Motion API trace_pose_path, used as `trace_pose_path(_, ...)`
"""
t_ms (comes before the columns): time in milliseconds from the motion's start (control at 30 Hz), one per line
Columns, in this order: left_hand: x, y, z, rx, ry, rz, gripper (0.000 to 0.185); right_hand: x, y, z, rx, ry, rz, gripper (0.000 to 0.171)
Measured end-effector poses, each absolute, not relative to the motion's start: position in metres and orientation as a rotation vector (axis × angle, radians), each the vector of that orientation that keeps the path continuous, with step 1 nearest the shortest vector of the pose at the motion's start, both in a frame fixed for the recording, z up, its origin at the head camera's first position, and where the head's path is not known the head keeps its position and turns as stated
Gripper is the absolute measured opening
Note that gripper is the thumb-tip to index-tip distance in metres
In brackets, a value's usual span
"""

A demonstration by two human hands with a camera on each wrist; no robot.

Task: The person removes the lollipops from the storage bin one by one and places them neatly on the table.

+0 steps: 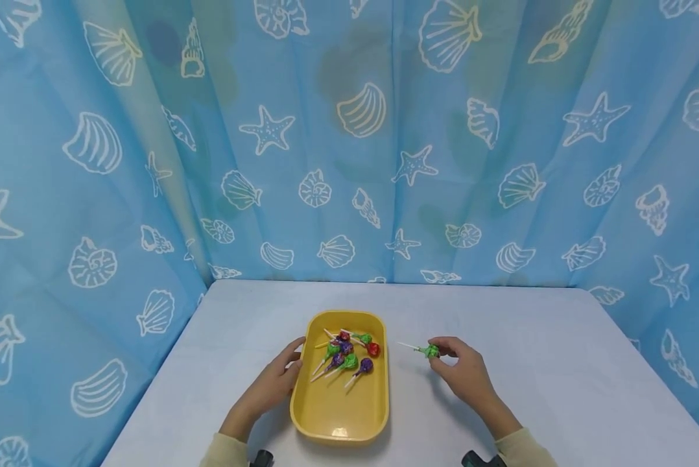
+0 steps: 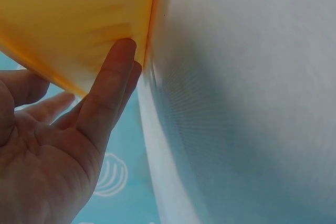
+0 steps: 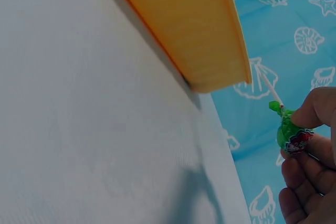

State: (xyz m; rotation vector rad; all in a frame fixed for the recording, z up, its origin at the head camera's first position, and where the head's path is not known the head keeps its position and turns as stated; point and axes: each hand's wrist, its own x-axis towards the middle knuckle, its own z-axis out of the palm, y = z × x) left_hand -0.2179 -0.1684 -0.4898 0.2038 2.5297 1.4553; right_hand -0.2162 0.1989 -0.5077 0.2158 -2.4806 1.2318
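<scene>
A yellow tray (image 1: 340, 415) stands on the white table and holds several lollipops (image 1: 349, 361) in green, purple and red wrappers, gathered in its far half. My left hand (image 1: 272, 383) is at the tray's left side. In the left wrist view, the fingers (image 2: 107, 85) lie fairly straight against the outer wall, with the thumb close to the rim. To the right of the tray, my right hand (image 1: 463, 373) pinches a green-wrapped lollipop (image 3: 290, 134) by its candy end, above the table. Its white stick points left, toward the tray.
The white table (image 1: 559, 363) extends on both sides of the tray. A blue curtain (image 1: 326, 162) printed with white shells and starfish hangs behind the table and along its sides. Dark wrist devices (image 1: 482, 459) show at the bottom edge of the head view.
</scene>
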Motion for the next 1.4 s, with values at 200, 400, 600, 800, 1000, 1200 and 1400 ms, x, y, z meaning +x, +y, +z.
trace_pose_path(200,-0.218,-0.171,-0.491,0.234,2.504,1.458,0.051,-0.219,0.208,-0.514,0.150,-2.583,1.244,0.028)
trace_pose_path(400,-0.218,-0.172,-0.490,0.239,2.499,1.456,0.051,-0.224,0.214,-0.518,0.072,-2.677,1.239,0.030)
trace_pose_path(600,-0.219,-0.172,-0.489,0.231,2.503,1.445,0.052,-0.229,0.216,-0.520,0.038,-2.740,1.172,0.033)
trace_pose_path(800,-0.218,-0.170,-0.489,0.217,2.531,1.435,0.052,-0.239,0.216,-0.522,0.073,-2.782,1.106,0.035)
trace_pose_path(1000,-0.217,-0.169,-0.489,0.222,2.534,1.436,0.052,-0.243,0.216,-0.522,0.107,-2.811,1.090,0.034)
trace_pose_path(1200,-0.217,-0.169,-0.490,0.220,2.527,1.441,0.052,-0.244,0.216,-0.522,0.107,-2.819,1.097,0.035)
trace_pose_path(1400,-0.218,-0.169,-0.491,0.232,2.517,1.461,0.052,-0.242,0.214,-0.519,0.113,-2.830,1.093,0.037)
